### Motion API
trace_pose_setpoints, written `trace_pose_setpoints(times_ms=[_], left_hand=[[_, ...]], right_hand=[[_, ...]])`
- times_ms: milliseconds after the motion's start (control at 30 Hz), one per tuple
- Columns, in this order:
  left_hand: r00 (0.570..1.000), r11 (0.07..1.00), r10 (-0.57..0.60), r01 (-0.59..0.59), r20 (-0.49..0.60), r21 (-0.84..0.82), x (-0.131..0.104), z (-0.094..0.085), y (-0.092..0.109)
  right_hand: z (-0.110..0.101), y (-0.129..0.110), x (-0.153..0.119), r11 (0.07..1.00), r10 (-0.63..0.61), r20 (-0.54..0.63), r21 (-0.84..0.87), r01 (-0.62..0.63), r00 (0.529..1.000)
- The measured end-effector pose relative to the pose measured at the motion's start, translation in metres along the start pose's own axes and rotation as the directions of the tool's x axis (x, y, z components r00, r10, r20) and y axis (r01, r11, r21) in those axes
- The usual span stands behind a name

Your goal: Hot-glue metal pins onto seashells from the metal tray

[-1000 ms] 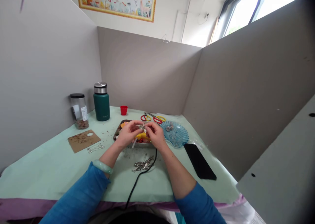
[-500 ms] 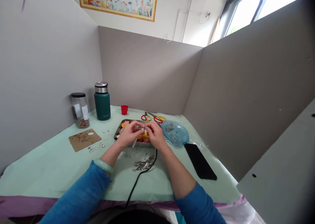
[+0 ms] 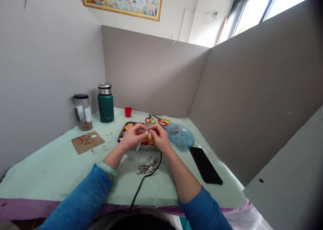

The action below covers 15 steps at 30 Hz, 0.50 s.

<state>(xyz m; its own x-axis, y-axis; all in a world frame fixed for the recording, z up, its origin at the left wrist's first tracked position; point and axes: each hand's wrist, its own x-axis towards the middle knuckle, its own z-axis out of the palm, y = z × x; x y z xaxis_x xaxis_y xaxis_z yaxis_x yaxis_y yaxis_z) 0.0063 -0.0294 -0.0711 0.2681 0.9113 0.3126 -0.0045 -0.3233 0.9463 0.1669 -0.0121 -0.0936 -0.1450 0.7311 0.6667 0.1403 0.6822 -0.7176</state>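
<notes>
Both hands meet over a metal tray [image 3: 122,135] of colourful small pieces. My left hand [image 3: 132,136] pinches a small silvery metal piece [image 3: 145,131], too small to name. The fingertips of my right hand [image 3: 159,137] close on the same piece from the other side. Below my left fingers a narrow whitish strip [image 3: 138,145] slants down over the tray's front edge; I cannot tell what it is attached to. Nearer to me lies a heap of small metal clasps or clips [image 3: 147,168], beside a black cord [image 3: 141,183].
A blue shell-shaped dish [image 3: 185,139] holds small metal parts at the right, near a black phone-like slab [image 3: 205,166]. Scissors [image 3: 163,122] and a red cup [image 3: 128,112] stand behind. Leftward are a green bottle [image 3: 106,108], a jar [image 3: 83,113], brown card [image 3: 87,143] and safety pins [image 3: 99,150].
Both hands stay over the tray, pinching the small piece, with only slight finger movement. The whole view has shifted a little.
</notes>
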Motion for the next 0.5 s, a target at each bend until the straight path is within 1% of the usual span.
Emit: trace_pose_setpoints(times_ms=[100,233,333,500], left_hand=[[1.000,1.000,-0.004,0.004,0.011,-0.003,-0.0010,0.0002,0.0016],[1.000,1.000,-0.007,0.007,0.019,-0.006,-0.0017,0.0008,0.0029],[1.000,1.000,0.018,-0.018,0.018,-0.005,-0.0014,0.0012,0.0017],[0.997,0.997,0.069,-0.069,0.016,-0.027,-0.0007,0.0013,-0.0017]], right_hand=[[0.0003,0.0015,0.0009,0.994,0.076,0.006,0.080,-0.076,0.997],[-0.0001,0.0019,0.0020,0.990,0.082,0.013,0.115,-0.082,0.997],[-0.0007,-0.0003,0.0021,0.987,0.083,0.016,0.134,-0.085,0.996],[-0.0030,-0.0039,0.0023,0.955,0.157,0.049,0.247,-0.164,0.986]])
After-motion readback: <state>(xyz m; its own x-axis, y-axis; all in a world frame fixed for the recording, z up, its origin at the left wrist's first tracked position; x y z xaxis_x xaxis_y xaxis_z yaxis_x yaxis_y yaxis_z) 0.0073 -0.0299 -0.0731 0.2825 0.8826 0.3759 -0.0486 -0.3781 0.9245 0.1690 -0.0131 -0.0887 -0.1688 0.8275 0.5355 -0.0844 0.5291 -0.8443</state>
